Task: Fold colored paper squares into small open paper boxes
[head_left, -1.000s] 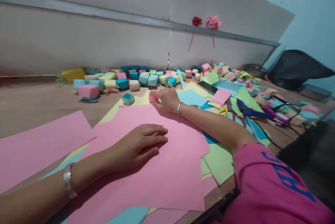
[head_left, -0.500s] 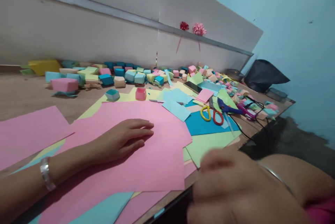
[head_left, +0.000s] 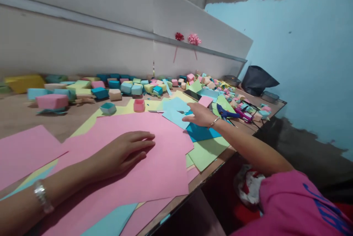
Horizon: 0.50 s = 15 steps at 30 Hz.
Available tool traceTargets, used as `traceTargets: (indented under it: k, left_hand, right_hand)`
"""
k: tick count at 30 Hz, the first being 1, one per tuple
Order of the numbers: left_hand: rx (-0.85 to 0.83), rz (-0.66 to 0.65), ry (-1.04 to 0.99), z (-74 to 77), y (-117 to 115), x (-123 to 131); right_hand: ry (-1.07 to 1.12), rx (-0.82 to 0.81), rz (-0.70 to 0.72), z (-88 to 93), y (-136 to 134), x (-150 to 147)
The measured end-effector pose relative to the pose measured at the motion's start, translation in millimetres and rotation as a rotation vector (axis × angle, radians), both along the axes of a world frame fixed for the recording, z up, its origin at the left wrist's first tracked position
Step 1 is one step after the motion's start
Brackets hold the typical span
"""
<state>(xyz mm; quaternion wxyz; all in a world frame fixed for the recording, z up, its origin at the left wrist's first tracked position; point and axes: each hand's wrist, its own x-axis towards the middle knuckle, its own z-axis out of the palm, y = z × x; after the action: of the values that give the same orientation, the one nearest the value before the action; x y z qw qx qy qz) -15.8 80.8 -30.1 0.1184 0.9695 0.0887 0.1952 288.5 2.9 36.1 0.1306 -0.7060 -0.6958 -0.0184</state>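
My left hand [head_left: 124, 153] lies flat on a large sheet of pink paper [head_left: 165, 166], its fingers stretched out. Over a light blue piece of paper [head_left: 175, 116] my right hand [head_left: 200, 113] reaches out with thumb and fingers apart, holding nothing I can see. A slim pointed metal tool [head_left: 156, 111] shows at the left of that blue piece, partly covered by it. Just beyond the right hand are a small pink square [head_left: 205, 101] and a dark phone-like slab [head_left: 192, 94]. The scissors seen earlier are hidden by the hand.
Small folded paper boxes [head_left: 113, 94] in several colours line the wall panel. Two open ones, teal [head_left: 107, 108] and pink [head_left: 139, 105], stand nearer. A blue glue gun [head_left: 227, 112] lies right with cables. The table edge [head_left: 204, 180] runs along the lower right.
My right hand has moved from the near lower right, where it was blurred, forward over the papers. My left hand stays on the pink sheet. The view has shifted slightly right.
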Motion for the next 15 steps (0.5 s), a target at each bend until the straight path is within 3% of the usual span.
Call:
traceTargets:
  k: [4,6,8,12,14,15]
  left_hand:
    - [-0.024,-0.003,0.006,0.1,-1.1,-0.7]
    - [-0.089,0.007,-0.01,2.7,-3.6,0.4]
    - [-0.207,0.113,-0.099,6.7,-5.9,1.3]
    - [-0.644,0.529,-0.449,14.6,-5.0,2.7]
    - [-0.949,0.541,-0.567,17.0,-3.2,3.6]
    - [-1.018,0.515,-0.58,17.9,-2.7,4.2]
  right_hand:
    - [0.028,-0.047,-0.044,-33.3,17.8,9.9]
    - [0.04,-0.015,-0.042,-37.2,15.9,1.5]
    - [0.042,0.041,-0.015,-32.9,12.5,-8.9]
    - [0.038,0.184,0.112,-21.2,12.3,-26.4]
    - [0.083,0.28,0.216,-22.2,18.7,-33.6]
    - [0.121,0.322,0.266,-24.7,23.3,-37.1]
